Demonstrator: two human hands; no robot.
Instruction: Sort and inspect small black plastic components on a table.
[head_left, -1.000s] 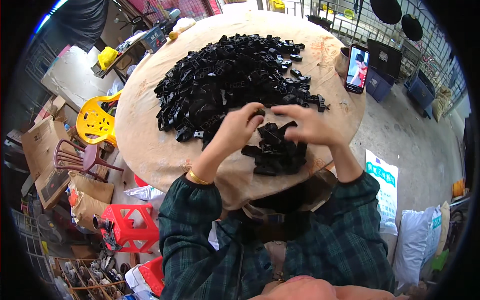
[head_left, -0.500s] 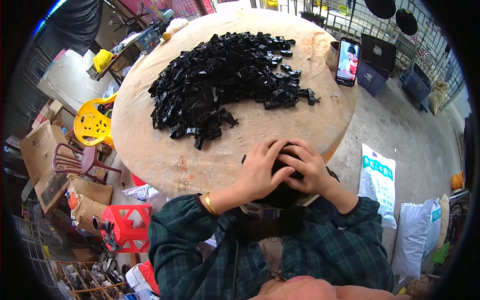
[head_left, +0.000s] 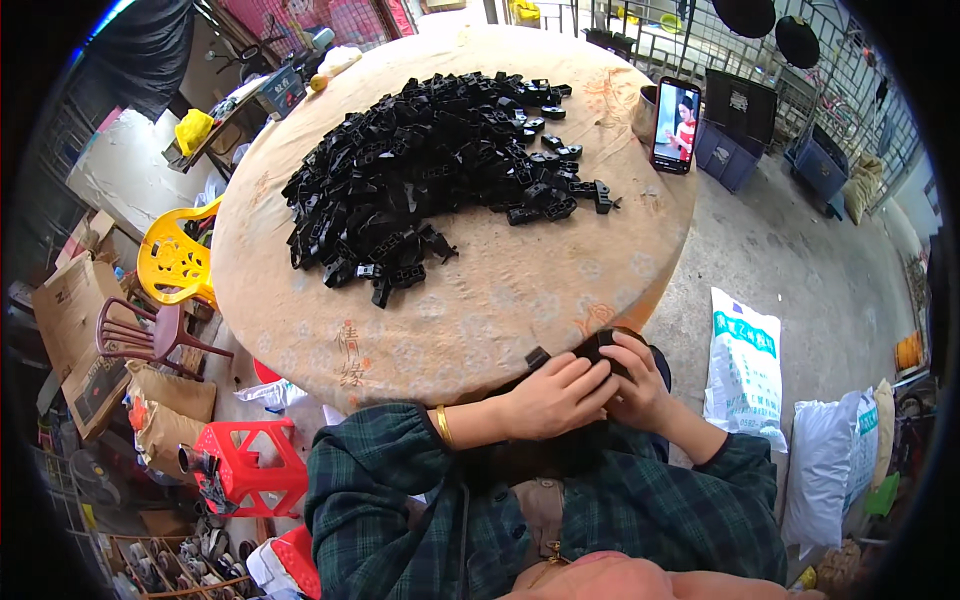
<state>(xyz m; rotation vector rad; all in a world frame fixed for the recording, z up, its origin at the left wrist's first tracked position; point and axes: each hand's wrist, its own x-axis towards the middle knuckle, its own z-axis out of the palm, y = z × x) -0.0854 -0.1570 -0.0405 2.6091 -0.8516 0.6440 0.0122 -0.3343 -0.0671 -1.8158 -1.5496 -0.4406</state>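
a blocky black plastic part [head_left: 537, 357] shows at the tablecloth's [head_left: 480, 320] near edge, just beside your left hand [head_left: 565, 397]; your right hand's [head_left: 640, 382] fingers curl too, hiding whatever's beneath, so i can't tell any pinch. you've room from that curved edge to the black heap [head_left: 400, 165].

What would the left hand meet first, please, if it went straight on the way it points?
The left hand would probably meet the right hand first, though depth there is unclear.
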